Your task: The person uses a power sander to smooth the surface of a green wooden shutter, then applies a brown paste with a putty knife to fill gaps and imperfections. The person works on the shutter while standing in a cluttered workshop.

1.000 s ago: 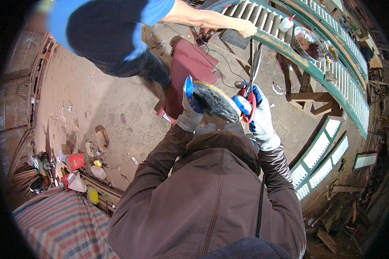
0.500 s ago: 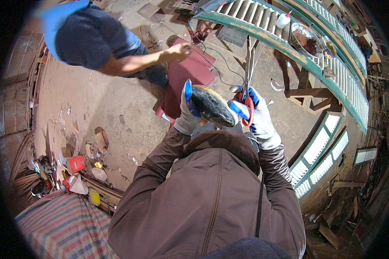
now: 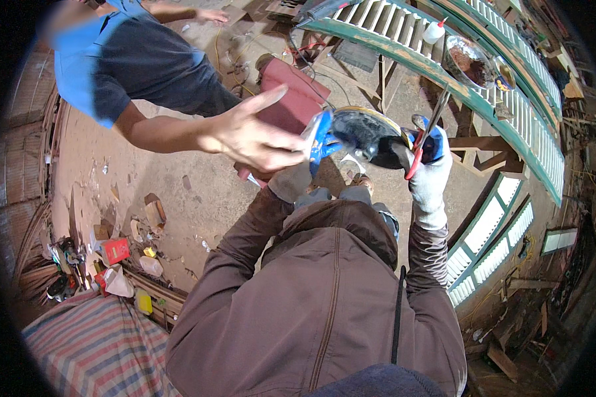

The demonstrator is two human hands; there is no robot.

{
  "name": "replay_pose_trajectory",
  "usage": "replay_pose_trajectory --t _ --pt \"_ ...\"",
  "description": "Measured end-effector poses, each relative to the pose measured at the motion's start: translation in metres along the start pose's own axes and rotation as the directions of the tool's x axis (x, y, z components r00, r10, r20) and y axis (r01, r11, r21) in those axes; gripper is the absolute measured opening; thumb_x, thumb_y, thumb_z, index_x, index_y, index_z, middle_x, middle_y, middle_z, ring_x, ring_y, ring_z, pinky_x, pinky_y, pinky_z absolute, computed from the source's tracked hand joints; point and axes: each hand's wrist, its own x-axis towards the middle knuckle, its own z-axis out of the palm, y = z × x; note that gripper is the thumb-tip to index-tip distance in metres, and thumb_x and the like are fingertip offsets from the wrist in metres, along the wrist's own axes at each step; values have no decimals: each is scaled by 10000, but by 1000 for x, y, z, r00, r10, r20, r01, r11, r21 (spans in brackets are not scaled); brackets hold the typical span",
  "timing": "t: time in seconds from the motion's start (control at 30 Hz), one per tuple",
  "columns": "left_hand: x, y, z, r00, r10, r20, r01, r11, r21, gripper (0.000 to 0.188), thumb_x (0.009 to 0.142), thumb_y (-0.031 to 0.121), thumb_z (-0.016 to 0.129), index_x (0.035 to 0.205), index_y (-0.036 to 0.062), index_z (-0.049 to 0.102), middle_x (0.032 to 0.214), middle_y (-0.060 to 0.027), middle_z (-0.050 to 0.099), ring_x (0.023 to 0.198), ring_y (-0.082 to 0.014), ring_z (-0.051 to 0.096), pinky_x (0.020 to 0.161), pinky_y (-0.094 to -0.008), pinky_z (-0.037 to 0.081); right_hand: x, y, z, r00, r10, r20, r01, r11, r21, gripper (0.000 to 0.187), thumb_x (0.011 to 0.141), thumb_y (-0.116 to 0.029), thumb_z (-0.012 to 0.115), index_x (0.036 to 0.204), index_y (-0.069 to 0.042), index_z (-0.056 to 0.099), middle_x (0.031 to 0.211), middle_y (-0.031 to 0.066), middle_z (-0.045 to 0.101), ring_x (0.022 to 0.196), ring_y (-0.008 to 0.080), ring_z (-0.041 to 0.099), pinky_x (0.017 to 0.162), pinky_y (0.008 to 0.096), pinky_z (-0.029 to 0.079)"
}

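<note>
A dark, rounded piece with a yellowish rim is held up in front of me; I cannot make out its exact kind. My left hand, in a white and blue glove, grips its left edge. Scissors with red handles are in my gloved right hand, their blades pointing up and slightly right. That hand is also close against the piece's right end. A co-worker's bare hand, fingers spread, reaches in from the left and partly overlaps my left glove.
The co-worker in blue bends at the upper left, beside a dark red sheet. Green slatted frames at the upper right bear a metal bowl and a white bottle. A striped cloth covers something lower left.
Both my hands have moved right with the dark piece and scissors, and the scissors tilt more to the right. The co-worker has leaned in, extending a hand toward my left glove.
</note>
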Motion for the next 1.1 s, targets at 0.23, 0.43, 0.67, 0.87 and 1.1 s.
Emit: replay_pose_trajectory --t 0.23,0.43,0.67,0.87,1.1 --pt "12 -34 56 850 -295 436 500 713 -491 682 1031 534 495 1464 7 478 1538 -200 462 1365 -335 489 1211 -482 316 -22 -18 5 882 -399 251 468 671 -575 625 567 -51 816 1178 -133 716 850 11 665 809 240 630 767 382 458" --pt "-18 0 157 993 61 100 -85 963 255 592 1026 324 583 1524 48 420 1525 -69 484 1301 -195 531 1066 -387 464 -51 -4 -9 957 -283 59 277 836 -473 540 691 -80 818 1212 -61 679 967 74 716 902 228 682 836 395 538" --pt "-27 30 207 992 72 -101 -19 892 453 379 1020 260 620 1350 73 634 1018 53 667 812 -35 585 705 -208 469 -38 15 -50 940 10 -340 59 980 192 537 886 86 684 1380 -19 500 1221 124 631 1035 207 652 927 365 590" --pt "-37 27 215 930 313 192 -360 675 644 354 953 70 700 1300 13 661 972 -22 715 852 -66 630 744 -255 507 -30 38 -48 949 87 -303 22 941 339 494 893 10 734 1344 -34 537 1113 75 613 945 171 648 843 319 605" --pt "-35 43 211 614 374 695 -752 8 659 521 766 -103 745 1272 -11 664 1324 -170 664 1309 -321 590 1081 -403 473 -12 19 -16 905 339 -259 -184 858 479 508 1003 -333 666 1407 -90 478 1109 65 554 946 168 589 777 376 604"
